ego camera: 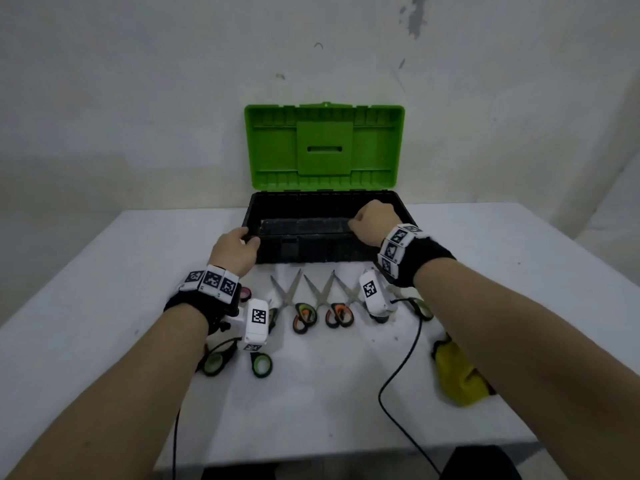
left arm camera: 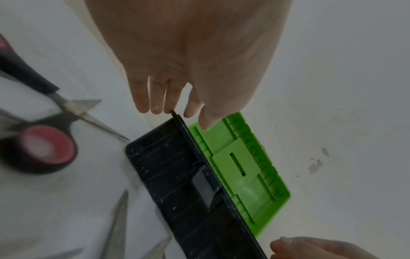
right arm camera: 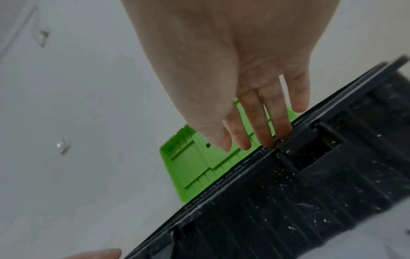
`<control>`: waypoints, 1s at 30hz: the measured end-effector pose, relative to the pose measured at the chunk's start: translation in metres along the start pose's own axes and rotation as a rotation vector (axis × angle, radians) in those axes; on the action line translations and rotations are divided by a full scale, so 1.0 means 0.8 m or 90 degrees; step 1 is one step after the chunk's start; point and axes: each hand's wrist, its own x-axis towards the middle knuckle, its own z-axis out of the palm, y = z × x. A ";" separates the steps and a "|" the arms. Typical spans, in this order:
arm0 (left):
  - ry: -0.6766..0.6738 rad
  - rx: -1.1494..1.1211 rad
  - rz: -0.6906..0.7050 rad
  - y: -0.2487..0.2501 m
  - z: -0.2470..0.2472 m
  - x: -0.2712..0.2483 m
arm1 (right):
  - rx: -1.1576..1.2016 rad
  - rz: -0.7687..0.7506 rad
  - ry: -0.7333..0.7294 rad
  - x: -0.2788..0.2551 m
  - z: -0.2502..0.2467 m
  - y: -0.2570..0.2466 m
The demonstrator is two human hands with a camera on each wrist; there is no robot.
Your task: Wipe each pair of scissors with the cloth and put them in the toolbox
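Scissors (ego camera: 304, 308) lie nearest me, several pairs in a row on the white counter (ego camera: 329, 393), blades fanned toward the toolbox, none wiped yet and none inside. My yellow cloth (ego camera: 457, 379) sits crumpled to the right, half under my forearm and apart from the row. Just past the blades stands the toolbox (ego camera: 322, 251), black tub, green lid (ego camera: 323, 147) tipped back against the wall.

What worries me: blade tips point at the box's front wall, and a pink-handled pair (left arm camera: 42, 149) lies just beside its left end, so if I drag or tilt the tub toward me I could shove the points around or catch a wrist on them. My wrist cables trail across the handles too; reaching for the cloth may snag one and sweep a pair off the edge.

My left hand (ego camera: 235, 252) sits at the tub's near left corner, fingers (left arm camera: 142, 103) fairly straight and close together, tips touching the rim, thumb over it. My right hand (ego camera: 374, 221) reaches over the right part of the rim, fingers (right arm camera: 261, 121) extended, tips resting on the rim's edge. Neither grips anything firmly that I can see.
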 end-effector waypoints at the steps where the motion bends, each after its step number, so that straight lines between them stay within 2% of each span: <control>1: 0.005 0.008 0.002 -0.002 -0.001 -0.014 | 0.014 -0.013 0.013 -0.013 -0.002 0.006; 7: -0.009 0.078 0.050 -0.008 0.013 -0.099 | 0.087 -0.019 0.073 -0.102 -0.020 0.049; 11: -0.059 0.087 0.136 0.039 0.060 -0.147 | 0.094 0.011 0.097 -0.149 -0.031 0.082; 16: -0.126 0.118 0.210 0.112 0.121 -0.176 | 0.076 0.061 0.108 -0.184 -0.044 0.124; 20: -0.183 0.203 0.206 0.148 0.158 -0.174 | 0.048 0.101 0.115 -0.193 -0.050 0.154; 26: -0.205 0.449 0.171 0.161 0.199 -0.144 | 0.008 0.143 0.082 -0.179 -0.049 0.193; 30: -0.210 0.509 0.151 0.160 0.211 -0.132 | -0.023 0.148 0.045 -0.162 -0.044 0.210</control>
